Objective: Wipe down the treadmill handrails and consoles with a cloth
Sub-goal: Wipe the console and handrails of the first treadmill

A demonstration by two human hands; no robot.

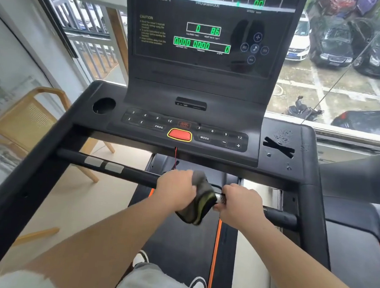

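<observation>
The black front handrail [135, 173] of the treadmill runs across below the console [185, 130]. A grey and olive cloth [200, 198] is wrapped around the middle of the rail. My left hand [175, 189] grips the cloth and presses it on the rail. Just to the right, touching the cloth's edge, my right hand [240, 203] is closed around the rail over a shiny metal sensor plate. Two grey sensor plates [104, 165] lie bare further left on the rail. Above stands the display screen [205, 34] with lit green digits.
A red stop button [179, 134] sits at the console's centre, with a red cord hanging below it. Water drops speckle the console's right tray [281, 139]. A wooden chair [31, 119] stands at left. Another treadmill [356, 223] is at right. My shoes stand on the belt [177, 244].
</observation>
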